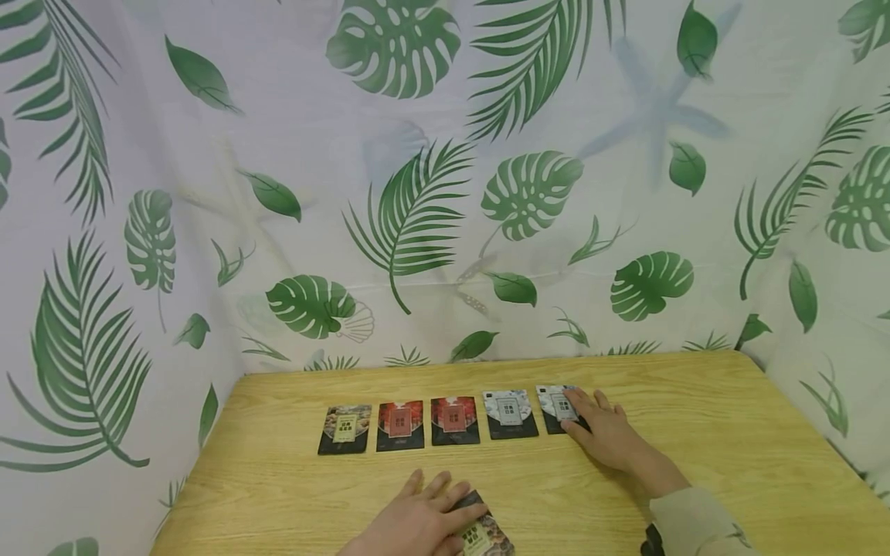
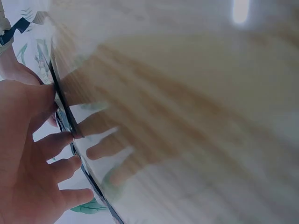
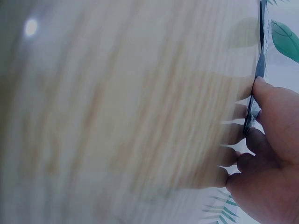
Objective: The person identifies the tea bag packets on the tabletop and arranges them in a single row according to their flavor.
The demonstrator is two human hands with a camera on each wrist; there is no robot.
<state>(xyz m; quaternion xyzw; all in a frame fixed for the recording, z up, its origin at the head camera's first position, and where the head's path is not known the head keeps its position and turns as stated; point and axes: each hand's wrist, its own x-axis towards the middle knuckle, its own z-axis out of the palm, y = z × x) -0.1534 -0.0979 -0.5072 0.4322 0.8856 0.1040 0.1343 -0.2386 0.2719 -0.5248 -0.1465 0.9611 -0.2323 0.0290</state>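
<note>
Five flat printed packets lie in a row across the wooden table. At the right end, my right hand [image 1: 608, 432] touches a white-and-black packet [image 1: 551, 409], its thumb and fingertips spread over the right side. A matching white-and-black packet [image 1: 511, 415] lies just left of it. Nearer the front edge, my left hand [image 1: 420, 517] rests with extended fingers on a dark packet with a yellow label [image 1: 476, 538], which sits tilted and is partly covered. From the left wrist, this packet [image 2: 65, 109] appears edge-on, thin and dark, under the left hand [image 2: 35, 154].
Two red-and-black packets [image 1: 400, 425] [image 1: 455, 421] lie mid-row, and a brown-and-black packet with a yellow label [image 1: 344, 429] is at the left end. Behind the table [image 1: 278, 502] hangs a leaf-printed cloth [image 1: 431, 324]. A dark object [image 1: 652, 540] shows beside the right sleeve.
</note>
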